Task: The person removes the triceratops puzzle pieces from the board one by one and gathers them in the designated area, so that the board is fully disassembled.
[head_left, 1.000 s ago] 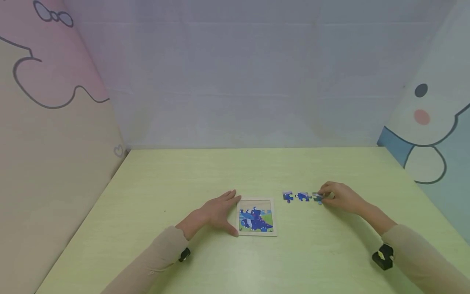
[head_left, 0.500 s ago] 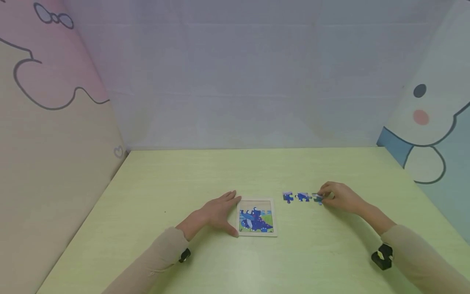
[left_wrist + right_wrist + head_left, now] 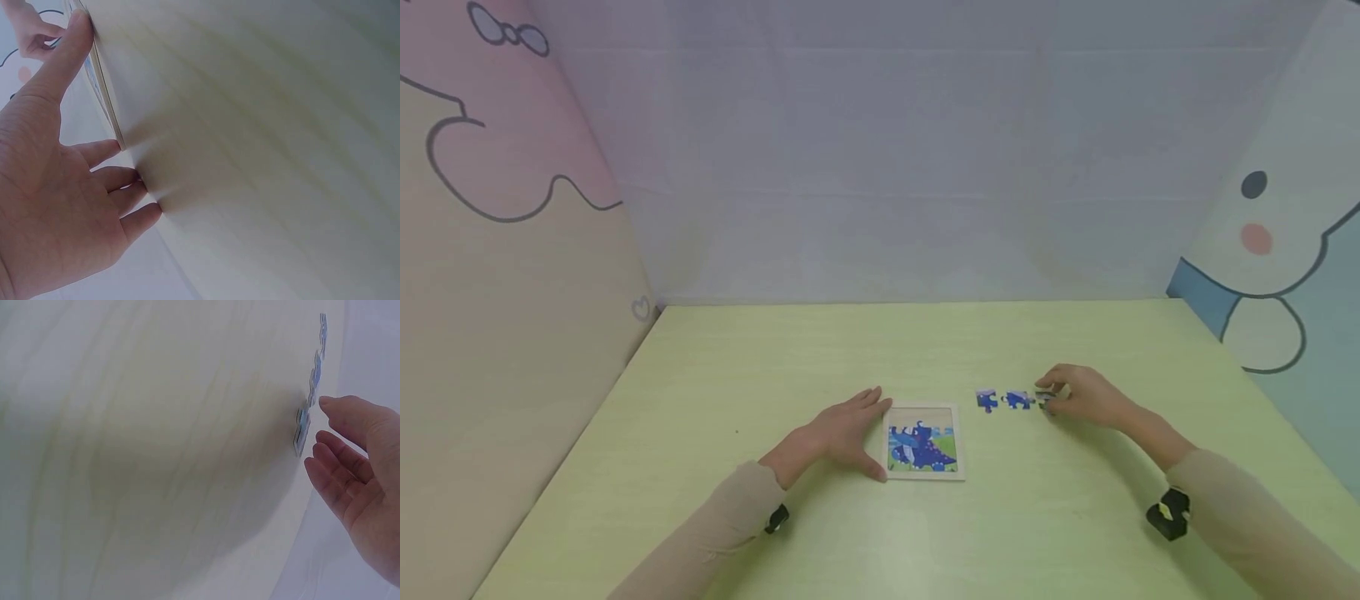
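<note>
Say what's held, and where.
The left hand steadies the frame by its left edge; whether the right hand grips the rightmost puzzle piece is unclear.

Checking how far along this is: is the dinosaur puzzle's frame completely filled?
No, a bare strip shows inside the puzzle frame, above the dinosaur pieces.

Left arm [image 3: 718, 521] in from 7 o'clock, left hand [image 3: 846, 429] pointing to 2, thumb [image 3: 868, 467] spread wide of fingers. Right arm [image 3: 1243, 512] in from 4, right hand [image 3: 1090, 396] pointing to 10, fingers [image 3: 337, 478] bent, thumb [image 3: 353, 417] apart.
</note>
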`<state>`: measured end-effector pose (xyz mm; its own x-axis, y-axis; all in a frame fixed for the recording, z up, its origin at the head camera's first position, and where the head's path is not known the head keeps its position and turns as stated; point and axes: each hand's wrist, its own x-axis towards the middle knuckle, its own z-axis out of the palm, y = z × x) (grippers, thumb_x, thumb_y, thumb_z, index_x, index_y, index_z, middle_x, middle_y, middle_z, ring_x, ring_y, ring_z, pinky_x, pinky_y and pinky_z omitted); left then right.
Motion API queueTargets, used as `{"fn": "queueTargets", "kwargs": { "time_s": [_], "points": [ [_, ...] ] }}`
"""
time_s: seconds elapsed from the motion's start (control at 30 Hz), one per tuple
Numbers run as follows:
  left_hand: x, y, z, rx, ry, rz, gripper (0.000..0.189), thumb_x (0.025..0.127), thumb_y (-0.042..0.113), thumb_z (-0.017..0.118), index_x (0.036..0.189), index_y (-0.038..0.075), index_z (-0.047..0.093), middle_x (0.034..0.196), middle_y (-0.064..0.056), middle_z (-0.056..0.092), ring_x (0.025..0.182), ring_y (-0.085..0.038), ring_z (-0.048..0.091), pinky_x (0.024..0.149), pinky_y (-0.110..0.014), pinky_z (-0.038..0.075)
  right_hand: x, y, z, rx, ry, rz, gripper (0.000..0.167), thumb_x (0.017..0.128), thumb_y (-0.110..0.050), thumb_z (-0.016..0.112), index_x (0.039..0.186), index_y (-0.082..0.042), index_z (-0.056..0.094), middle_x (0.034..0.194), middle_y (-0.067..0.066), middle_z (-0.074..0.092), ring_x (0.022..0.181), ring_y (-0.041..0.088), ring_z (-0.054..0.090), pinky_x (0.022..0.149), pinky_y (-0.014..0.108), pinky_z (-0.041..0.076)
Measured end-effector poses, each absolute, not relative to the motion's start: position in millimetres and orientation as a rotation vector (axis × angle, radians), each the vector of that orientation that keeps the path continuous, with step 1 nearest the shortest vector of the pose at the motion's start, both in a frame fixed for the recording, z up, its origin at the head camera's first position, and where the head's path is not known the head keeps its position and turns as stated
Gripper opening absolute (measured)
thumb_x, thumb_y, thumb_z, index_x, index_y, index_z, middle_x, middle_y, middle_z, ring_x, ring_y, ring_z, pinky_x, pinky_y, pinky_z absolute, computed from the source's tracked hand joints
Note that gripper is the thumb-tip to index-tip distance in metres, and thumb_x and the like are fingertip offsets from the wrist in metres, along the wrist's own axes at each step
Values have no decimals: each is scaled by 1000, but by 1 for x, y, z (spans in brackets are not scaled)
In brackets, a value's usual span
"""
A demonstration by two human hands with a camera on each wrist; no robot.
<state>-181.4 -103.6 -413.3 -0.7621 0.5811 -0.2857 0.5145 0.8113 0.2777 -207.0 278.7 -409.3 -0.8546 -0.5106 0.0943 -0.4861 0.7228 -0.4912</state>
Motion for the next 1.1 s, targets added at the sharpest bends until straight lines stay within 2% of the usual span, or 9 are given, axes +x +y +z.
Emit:
{"fn": "queueTargets", "kwargs": {
  "time_s": [0.13,0.37,0.5,0.73,0.97,1.1],
  "points": [
    [-183,-104,-414,815,2639,264,106,63,56,73,144,9,22,151,-12,12,138,-26,9,110,-42,20,-210,264,-408,-826,2858,-761,27,76,-5,69,101,6,64,91,11,64,80,23,59,58,23,50],
    [-184,-104,-414,801,2638,263,106,63,56,73,145,11,22,151,-10,12,139,-25,9,110,-42,20,-216,228,-411,-979,2850,-689,27,75,-8,71,99,4,66,89,9,64,78,21,59,63,28,50],
    [-184,-103,-415,802,2635,288,106,63,56,74,145,12,22,151,-10,12,139,-25,8,109,-43,20,-216,205,-411,-1002,2808,-718,27,77,-10,71,100,3,67,89,7,64,78,18,59,64,28,50],
    [-184,-101,-414,813,2638,285,106,63,56,74,145,11,23,151,-10,12,138,-25,9,109,-43,20,-213,163,-411,-1011,2714,-750,25,77,-12,70,100,-1,67,91,5,63,84,20,58,72,31,51],
    [-184,-100,-413,809,2625,279,106,63,57,73,145,12,22,151,-10,12,139,-25,9,109,-42,21,-207,127,-414,-986,2620,-774,29,77,-16,71,102,-2,67,91,2,62,80,11,55,73,26,49],
    [-184,-100,-414,815,2624,264,106,64,58,73,145,11,22,151,-10,12,139,-25,9,109,-42,22,-204,115,-414,-1002,2570,-776,30,76,-17,72,101,-1,67,88,1,61,76,10,53,69,23,48]
  ]
}}
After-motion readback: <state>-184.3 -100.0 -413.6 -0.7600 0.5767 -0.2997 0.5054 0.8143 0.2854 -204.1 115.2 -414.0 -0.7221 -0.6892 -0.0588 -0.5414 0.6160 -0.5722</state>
